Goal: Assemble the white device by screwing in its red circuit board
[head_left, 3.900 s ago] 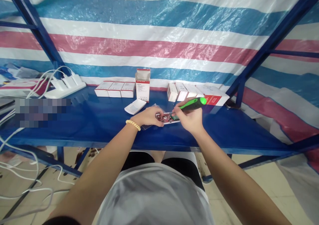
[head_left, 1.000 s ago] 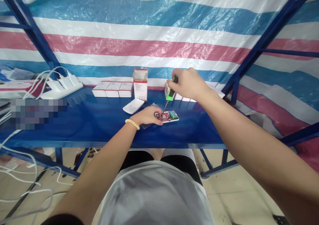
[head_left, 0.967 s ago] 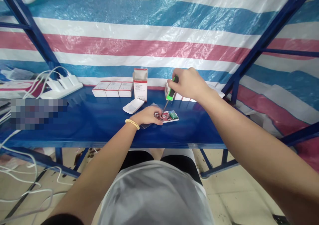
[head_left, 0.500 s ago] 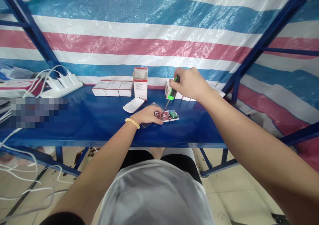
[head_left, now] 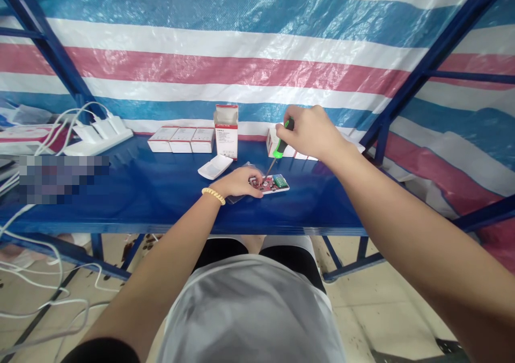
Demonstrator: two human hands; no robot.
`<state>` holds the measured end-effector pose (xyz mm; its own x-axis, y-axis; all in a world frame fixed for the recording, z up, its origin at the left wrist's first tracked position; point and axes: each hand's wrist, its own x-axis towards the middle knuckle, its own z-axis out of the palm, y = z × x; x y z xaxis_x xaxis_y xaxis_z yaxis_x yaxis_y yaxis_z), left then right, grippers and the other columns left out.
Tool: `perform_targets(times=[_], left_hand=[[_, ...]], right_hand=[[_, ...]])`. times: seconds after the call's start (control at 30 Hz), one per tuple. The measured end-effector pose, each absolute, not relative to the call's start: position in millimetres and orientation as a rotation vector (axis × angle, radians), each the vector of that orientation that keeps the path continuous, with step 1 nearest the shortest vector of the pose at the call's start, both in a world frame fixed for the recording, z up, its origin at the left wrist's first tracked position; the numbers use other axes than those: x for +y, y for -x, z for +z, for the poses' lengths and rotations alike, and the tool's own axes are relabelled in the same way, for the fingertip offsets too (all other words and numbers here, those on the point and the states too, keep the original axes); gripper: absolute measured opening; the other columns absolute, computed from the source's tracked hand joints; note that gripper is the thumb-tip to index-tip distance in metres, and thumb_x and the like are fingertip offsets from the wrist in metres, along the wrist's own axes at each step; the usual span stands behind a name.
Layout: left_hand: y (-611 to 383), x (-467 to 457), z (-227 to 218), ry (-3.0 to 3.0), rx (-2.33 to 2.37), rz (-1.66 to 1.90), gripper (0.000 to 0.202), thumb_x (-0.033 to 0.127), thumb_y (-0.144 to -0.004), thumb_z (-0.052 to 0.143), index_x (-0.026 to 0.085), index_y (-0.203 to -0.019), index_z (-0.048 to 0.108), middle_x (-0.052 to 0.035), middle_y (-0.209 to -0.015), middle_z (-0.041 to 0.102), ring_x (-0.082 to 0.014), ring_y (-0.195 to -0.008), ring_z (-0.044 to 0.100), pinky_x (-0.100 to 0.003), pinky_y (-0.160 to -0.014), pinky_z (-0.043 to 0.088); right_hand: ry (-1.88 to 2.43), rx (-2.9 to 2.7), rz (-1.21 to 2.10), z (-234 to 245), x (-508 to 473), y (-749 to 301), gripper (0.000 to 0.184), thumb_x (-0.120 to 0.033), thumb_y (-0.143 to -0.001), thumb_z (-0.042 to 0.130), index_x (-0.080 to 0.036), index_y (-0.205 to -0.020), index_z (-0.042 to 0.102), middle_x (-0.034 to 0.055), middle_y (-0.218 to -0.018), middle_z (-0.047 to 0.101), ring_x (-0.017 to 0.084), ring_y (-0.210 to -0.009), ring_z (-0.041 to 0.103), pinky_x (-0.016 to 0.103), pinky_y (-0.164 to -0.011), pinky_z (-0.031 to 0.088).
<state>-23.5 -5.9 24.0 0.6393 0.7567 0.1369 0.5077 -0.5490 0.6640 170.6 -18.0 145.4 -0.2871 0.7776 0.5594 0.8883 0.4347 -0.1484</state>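
- Right hand (head_left: 304,127) clamps round the green-and-black screwdriver (head_left: 283,144), its shaft slanting down from the grip.
- Left hand (head_left: 240,181) pinches the open device (head_left: 274,183), lying below the right hand's grip.

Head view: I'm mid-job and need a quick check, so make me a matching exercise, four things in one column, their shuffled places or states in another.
Things:
1. Green-and-black screwdriver
2. Rectangular red circuit board in a white casing
3. Tall white-and-red cardboard box
4. Long white power strip

Places and states:
A. Gripped at one end by the left hand
B. Toward the left, with plugs in it
C. Held in the right hand, slanting downward
D. Standing upright, top flap raised

Pairs: 1-C, 2-A, 3-D, 4-B
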Motion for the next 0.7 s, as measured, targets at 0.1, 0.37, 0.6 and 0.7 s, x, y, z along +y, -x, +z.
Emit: perform_targets(times=[0.1, 0.37, 0.6, 0.7], left_hand=[[23, -6, 25, -2.268, 0.996, 0.55, 0.03, 0.039, -0.064, 0.077, 0.02, -0.084, 0.066, -0.0019, -0.099, 0.064, -0.0218, -0.091, 0.059, -0.032, -0.081, 0.044], [24, -6, 24, -2.278, 1.013, 0.54, 0.031, 0.04, -0.064, 0.076, 0.02, -0.085, 0.066, -0.0022, -0.102, 0.064, -0.0224, -0.093, 0.059, -0.033, -0.081, 0.044], [24, -7, 25, -2.275, 1.012, 0.529, 0.031, 0.039, -0.065, 0.076, 0.02, -0.086, 0.065, -0.0017, -0.1, 0.064, -0.0212, -0.09, 0.059, -0.032, -0.08, 0.044], [23, -7, 25, -2.285, 1.002, 0.538, 0.028, 0.038, -0.065, 0.076, 0.02, -0.083, 0.065, -0.0013, -0.099, 0.064, -0.0212, -0.091, 0.059, -0.032, -0.081, 0.043]], right_hand=[[1.45, -2.15, -0.327, 146, -22, -169, 0.019, -0.031, -0.085, 0.051, -0.016, -0.089, 0.062, 0.0087, -0.071, 0.063, 0.028, -0.081, 0.06, 0.042, -0.08, 0.042], [1.508, -2.213, -0.336, 152, -28, -168, 0.03, -0.04, -0.088, 0.046, -0.016, -0.092, 0.064, 0.0101, -0.077, 0.066, 0.029, -0.082, 0.061, 0.041, -0.08, 0.04], [1.565, -2.419, -0.248, 174, -36, -170, 0.03, -0.037, -0.086, 0.047, -0.015, -0.097, 0.064, 0.0096, -0.078, 0.065, 0.025, -0.079, 0.058, 0.035, -0.072, 0.038], [1.566, -2.461, -0.286, 177, -33, -170, 0.034, -0.043, -0.087, 0.048, -0.015, -0.095, 0.066, 0.01, -0.077, 0.065, 0.025, -0.078, 0.058, 0.034, -0.07, 0.038]])
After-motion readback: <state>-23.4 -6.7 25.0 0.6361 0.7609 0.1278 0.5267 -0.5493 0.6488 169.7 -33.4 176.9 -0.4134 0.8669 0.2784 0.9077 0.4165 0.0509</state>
